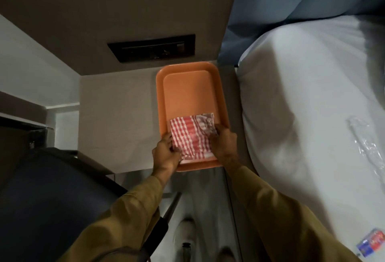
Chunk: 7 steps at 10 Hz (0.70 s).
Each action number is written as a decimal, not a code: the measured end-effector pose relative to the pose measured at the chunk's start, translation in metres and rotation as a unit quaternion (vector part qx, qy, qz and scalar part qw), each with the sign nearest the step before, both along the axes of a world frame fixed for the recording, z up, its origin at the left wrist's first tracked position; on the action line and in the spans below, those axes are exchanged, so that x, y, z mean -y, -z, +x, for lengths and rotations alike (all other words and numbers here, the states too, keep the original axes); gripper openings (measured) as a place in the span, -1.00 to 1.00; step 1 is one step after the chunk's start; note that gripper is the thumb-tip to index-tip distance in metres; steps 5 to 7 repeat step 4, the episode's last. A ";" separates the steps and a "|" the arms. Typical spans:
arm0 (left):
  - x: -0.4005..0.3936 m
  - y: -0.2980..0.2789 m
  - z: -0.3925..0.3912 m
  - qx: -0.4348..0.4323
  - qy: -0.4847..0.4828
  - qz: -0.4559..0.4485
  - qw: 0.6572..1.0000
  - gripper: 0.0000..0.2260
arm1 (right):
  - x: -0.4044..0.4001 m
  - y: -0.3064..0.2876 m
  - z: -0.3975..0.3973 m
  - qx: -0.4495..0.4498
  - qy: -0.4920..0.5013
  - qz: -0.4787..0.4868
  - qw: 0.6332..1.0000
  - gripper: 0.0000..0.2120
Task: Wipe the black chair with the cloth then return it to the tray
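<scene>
Head view: the person is standing over a small desk (116, 128) wedged between a wall and a bed (302, 116), looking down at an orange tray (187, 86) that is sitting along the desk's right edge, its long axis running away from the body. A red-and-white checked cloth (190, 134) is lying folded in the tray's near end, filling most of its width, while the far half of the tray is showing bare.

Both hands are working at the cloth. The left hand (165, 153) is curling its fingers over the cloth's near-left corner, pinching the fabric there. The right hand (224, 143) is pressing on the cloth's right edge, fingers bent and partly tucked into the folds; whether it is gripping or only flattening cannot be told. Both sleeves are reaching in from the near side, so the cloth is lying directly ahead of and between the hands, equally close to each.

The chair (48, 203) is showing as a dark rounded shape at the lower left, just beside the left arm and well apart from the tray, near the desk's near-left corner.

Judging from this alone, the cloth is either being lifted out or settled back; the picture is not deciding which. If a wipe is coming, the cloth would be travelling leftward and toward the body, and the left hand is sitting on the chair's side.

A plastic wrapper (366, 145) is lying on the bed.
</scene>
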<state>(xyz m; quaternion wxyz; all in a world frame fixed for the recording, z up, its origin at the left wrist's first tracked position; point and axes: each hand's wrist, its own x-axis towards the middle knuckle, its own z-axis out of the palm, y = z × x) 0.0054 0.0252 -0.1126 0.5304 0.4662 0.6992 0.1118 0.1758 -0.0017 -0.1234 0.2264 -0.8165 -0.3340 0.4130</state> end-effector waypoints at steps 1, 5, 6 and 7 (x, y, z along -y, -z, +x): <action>0.007 -0.010 -0.004 -0.040 0.108 -0.007 0.993 -0.48 | 0.002 -0.005 -0.003 0.024 -0.017 -0.042 0.999 -0.63; 0.015 -0.101 -0.011 -0.167 0.213 0.049 0.961 -0.71 | 0.038 -0.112 0.006 0.082 -0.085 -0.006 0.993 -0.67; 0.015 -0.101 -0.011 -0.167 0.213 0.049 0.961 -0.71 | 0.038 -0.112 0.006 0.082 -0.085 -0.006 0.993 -0.67; 0.015 -0.101 -0.011 -0.167 0.213 0.049 0.961 -0.71 | 0.038 -0.112 0.006 0.082 -0.085 -0.006 0.993 -0.67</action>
